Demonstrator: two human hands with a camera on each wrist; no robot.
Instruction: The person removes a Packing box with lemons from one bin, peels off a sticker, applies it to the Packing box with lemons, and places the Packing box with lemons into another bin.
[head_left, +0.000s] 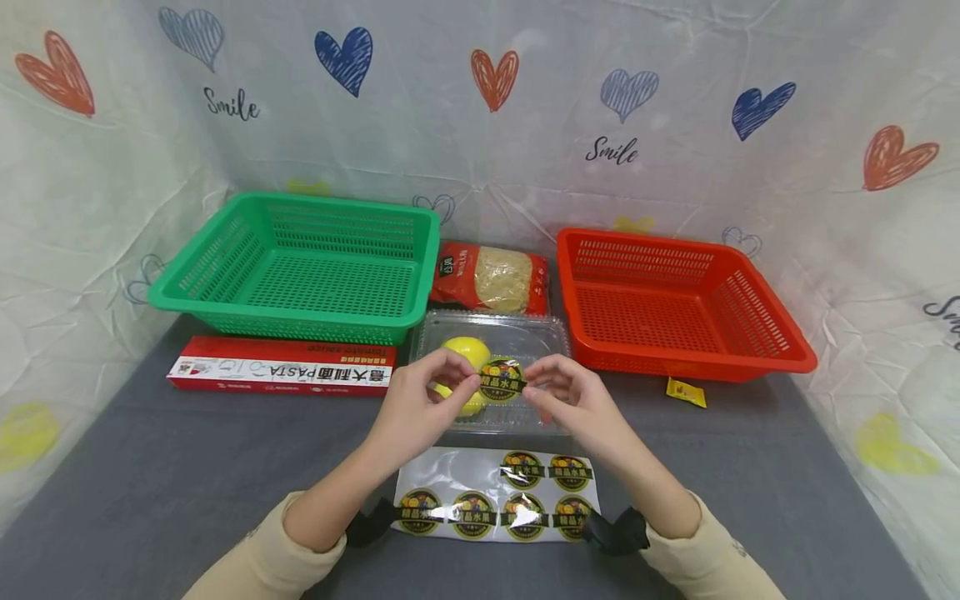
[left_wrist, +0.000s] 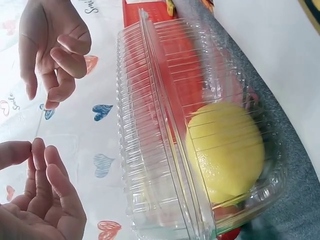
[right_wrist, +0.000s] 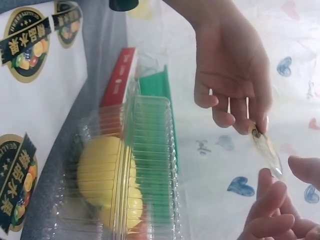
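Pinching a round sticker (head_left: 501, 379) by opposite edges, left hand (head_left: 422, 406) and right hand (head_left: 576, 400) hover above the clear box (head_left: 525, 333).

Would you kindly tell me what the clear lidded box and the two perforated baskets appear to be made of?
The clear lidded box looks like thin glossy plastic: transparent, ribbed, reflective. The green basket and red basket look like moulded rigid plastic, smooth-rimmed with regular slots.
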